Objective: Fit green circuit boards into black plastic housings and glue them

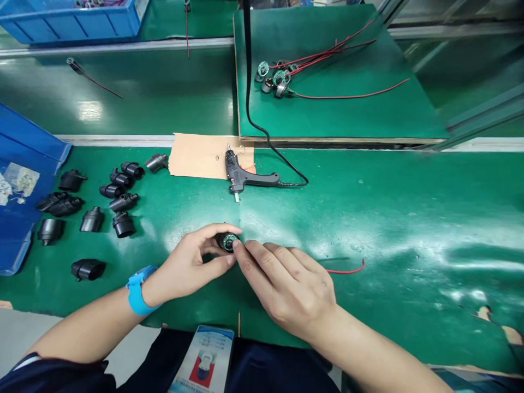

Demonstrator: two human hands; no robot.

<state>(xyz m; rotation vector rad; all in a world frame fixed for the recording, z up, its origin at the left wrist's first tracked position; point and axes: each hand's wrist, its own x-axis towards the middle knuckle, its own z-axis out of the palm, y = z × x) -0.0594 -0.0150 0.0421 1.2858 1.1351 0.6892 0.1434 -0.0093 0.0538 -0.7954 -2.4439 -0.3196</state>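
Note:
My left hand (192,265), with a blue wristband, is curled around a small black housing with a green round part (228,242) set in its end, holding it just above the green table. My right hand (286,284) presses its fingertips against the green part from the right. A thin red wire (347,269) trails out on the table from under my right hand. A black glue gun (245,176) lies a little beyond my hands, its nozzle on a piece of brown cardboard (196,155).
Several black plastic housings (118,202) lie at the left beside a blue bin (24,180). On a raised green board (368,109) at the back lie round green parts with red wires (276,79). Another blue crate (73,19) stands far left.

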